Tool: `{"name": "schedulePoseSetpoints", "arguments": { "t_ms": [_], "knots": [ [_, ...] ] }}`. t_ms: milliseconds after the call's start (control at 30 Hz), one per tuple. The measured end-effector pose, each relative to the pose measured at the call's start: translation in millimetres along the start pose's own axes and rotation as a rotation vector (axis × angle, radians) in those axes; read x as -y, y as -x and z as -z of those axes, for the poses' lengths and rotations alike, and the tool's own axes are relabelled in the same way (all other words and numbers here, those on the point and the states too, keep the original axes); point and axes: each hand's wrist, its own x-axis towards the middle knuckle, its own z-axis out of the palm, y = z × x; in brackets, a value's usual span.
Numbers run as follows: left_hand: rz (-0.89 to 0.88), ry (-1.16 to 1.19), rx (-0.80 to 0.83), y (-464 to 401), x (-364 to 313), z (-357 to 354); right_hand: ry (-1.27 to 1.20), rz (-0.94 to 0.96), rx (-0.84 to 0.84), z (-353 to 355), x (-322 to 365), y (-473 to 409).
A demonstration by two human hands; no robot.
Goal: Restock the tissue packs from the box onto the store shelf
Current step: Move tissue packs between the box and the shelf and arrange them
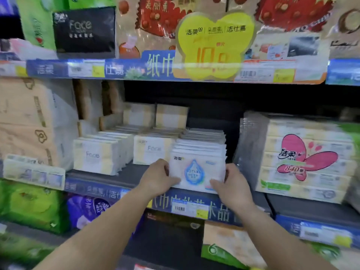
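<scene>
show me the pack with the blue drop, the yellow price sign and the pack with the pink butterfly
Blue-drop pack (194, 172), head view, drop print.
Yellow price sign (214, 45), head view, centre.
Pink-butterfly pack (303, 158), head view, front face.

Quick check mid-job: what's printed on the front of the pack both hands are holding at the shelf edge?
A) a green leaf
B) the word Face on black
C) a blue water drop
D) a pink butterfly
C: the white tissue pack, held between the left hand and right hand, shows a blue drop.
</scene>
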Motion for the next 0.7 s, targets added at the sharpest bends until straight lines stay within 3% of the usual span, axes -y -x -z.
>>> {"name": "schedulePoseSetpoints", "arguments": {
  "t_ms": [133,300,400,600,700],
  "knots": [
    [0.004,-0.058,0.117,-14.7,5.5,8.5,0.111,-0.088,-0.077,-5.2,-0.2,-2.3],
    [-0.136,0.058,0.341,-15.0,-1.1,10.1,0.256,-0.105,0.182,-6.9,-2.8,-10.8],
    [-0.191,-0.017,0.282,-14.5,2.1,7.8,0.273,-0.090,0.165,-4.6,-3.8,-12.9],
    [-0.078,-0.153,0.250,-12.2,1.7,7.6,0.310,-0.104,0.118,-8.1,-0.9,-7.0],
    [-0.023,-0.195,0.193,-5.5,2.5,8.7,0.366,-0.050,-0.086,-3.2,6.3,4.2]
  ]
}}
